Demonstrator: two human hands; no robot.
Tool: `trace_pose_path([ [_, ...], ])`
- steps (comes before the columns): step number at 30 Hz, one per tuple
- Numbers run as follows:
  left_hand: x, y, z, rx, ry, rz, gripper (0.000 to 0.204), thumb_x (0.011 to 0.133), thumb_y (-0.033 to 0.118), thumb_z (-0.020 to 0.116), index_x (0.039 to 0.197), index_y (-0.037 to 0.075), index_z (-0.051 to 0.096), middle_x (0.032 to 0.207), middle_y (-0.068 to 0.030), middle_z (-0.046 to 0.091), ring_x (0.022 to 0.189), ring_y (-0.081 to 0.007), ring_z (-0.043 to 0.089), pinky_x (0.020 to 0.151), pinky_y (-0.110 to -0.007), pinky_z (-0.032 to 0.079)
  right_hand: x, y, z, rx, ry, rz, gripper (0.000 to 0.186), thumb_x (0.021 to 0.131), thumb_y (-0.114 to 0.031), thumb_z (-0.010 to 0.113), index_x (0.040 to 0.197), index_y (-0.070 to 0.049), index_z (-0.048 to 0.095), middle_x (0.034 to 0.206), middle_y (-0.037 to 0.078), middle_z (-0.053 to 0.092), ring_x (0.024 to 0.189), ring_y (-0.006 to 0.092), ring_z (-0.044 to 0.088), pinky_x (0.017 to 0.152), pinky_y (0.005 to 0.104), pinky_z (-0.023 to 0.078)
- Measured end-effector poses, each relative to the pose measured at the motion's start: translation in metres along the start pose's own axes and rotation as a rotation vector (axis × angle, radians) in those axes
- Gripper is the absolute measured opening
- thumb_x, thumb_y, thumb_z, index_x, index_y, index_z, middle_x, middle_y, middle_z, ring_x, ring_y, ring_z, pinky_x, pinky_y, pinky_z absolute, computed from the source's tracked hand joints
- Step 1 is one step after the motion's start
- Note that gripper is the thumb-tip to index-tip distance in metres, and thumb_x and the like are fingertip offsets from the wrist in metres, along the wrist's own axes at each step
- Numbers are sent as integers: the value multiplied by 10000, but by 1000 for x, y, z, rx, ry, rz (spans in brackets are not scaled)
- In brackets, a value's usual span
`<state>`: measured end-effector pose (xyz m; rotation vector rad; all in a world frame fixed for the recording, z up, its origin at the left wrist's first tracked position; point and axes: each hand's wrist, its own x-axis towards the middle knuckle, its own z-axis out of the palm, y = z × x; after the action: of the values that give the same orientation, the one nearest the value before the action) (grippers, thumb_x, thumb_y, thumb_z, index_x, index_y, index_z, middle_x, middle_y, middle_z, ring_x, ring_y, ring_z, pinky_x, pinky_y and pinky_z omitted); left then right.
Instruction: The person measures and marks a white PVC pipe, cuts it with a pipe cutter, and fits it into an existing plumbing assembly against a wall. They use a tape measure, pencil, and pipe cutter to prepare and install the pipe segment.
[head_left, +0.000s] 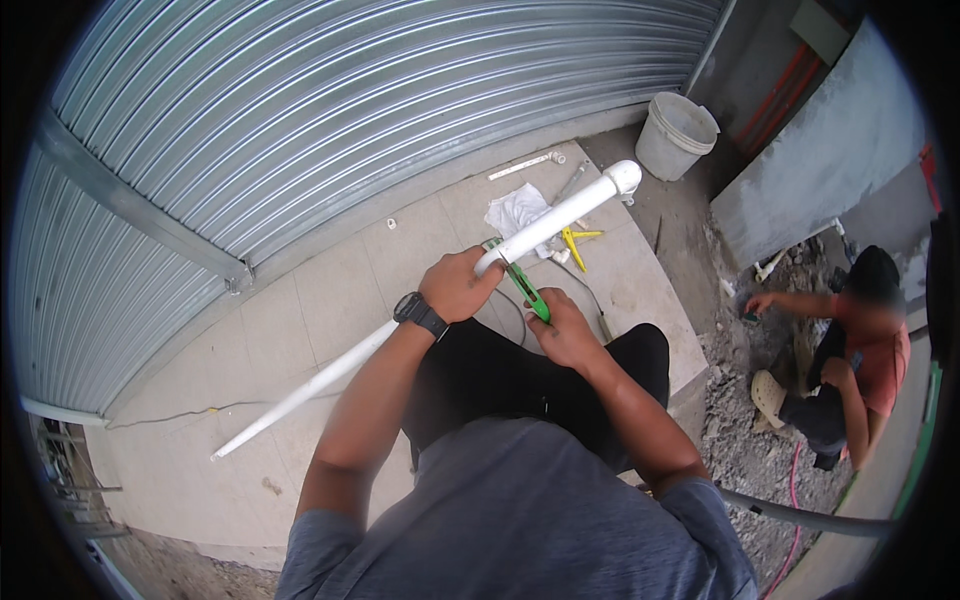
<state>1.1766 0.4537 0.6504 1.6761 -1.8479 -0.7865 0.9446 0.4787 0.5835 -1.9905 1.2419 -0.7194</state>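
Well beyond the right hand (567, 328), past the far end of the pipe, an off-white plastic bucket (676, 137) is seen standing with its mouth uncovered; what is held inside cannot be made out. By the left hand (460, 284), above whose wrist a black wristwatch (420, 315) is worn, a white plastic pipe (560, 222) is gripped, the fingers being curled closely around it. From this grip the pipe is slanted away, up and to the right, to a rounded white fitting (624, 177) at its far end; on the other side of the left hand it is seen passing the wrist and sloping down toward the lower left. By the right hand, its fingers closed, a slim green-handled tool (528, 292) is held, its front end brought against the pipe just beside the left hand; the working edge is too small to be judged. Just beyond the right hand, a yellow tool (575, 247) and a crumpled white rag (515, 210) are laid on the tiled floor (340, 270), and farther off a thin white pipe piece (527, 164) is set down near the roller shutter (400, 100). Well to the right of the right hand, a crouching co-worker (880, 350) is seen, one arm stretched toward the rubble (730, 420).
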Motion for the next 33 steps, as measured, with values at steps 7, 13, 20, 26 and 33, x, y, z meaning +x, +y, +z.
trace_pose_path([
  [7, 1, -3, 4, -8, -10, 33, 414, 953, 421, 597, 947, 20, 696, 662, -187, 651, 622, -355, 658, 584, -429, 481, -2, -20, -12, -244, 12, 48, 401, 888, -114, 648, 1250, -2, 518, 1112, 248, 595, 1053, 456, 571, 906, 511, 462],
  [13, 4, -8, 3, -48, -47, 25, 445, 966, 430, 590, 983, 0, 702, 638, -147, 639, 574, -259, 630, 580, -379, 476, 1, -28, -14, -149, -49, 22, 632, 886, -107, 633, 1453, 1, 376, 1182, 310, 577, 1097, 481, 580, 961, 519, 460],
  [20, 8, -8, -6, -97, -68, -28, 444, 950, 455, 582, 1041, 46, 726, 649, -169, 646, 604, -331, 644, 590, -413, 476, 13, -33, -15, -75, -125, 80, 598, 900, -98, 620, 1448, 17, 411, 1318, 303, 552, 1220, 485, 541, 1012, 491, 443],
  [26, 10, -10, -3, -105, -73, -25, 438, 954, 453, 580, 1074, 55, 721, 682, -176, 657, 636, -333, 652, 608, -409, 481, 17, -28, -15, -93, -116, 62, 607, 883, -66, 602, 1453, 13, 409, 1270, 305, 567, 1187, 487, 554, 1006, 499, 451],
  [33, 11, -12, 5, -131, -89, -7, 417, 957, 430, 575, 1109, 67, 714, 712, -182, 680, 678, -350, 679, 632, -410, 502, 17, -20, -12, -92, -115, 78, 638, 860, -35, 594, 1464, -5, 391, 1278, 313, 565, 1176, 488, 560, 979, 516, 465],
])
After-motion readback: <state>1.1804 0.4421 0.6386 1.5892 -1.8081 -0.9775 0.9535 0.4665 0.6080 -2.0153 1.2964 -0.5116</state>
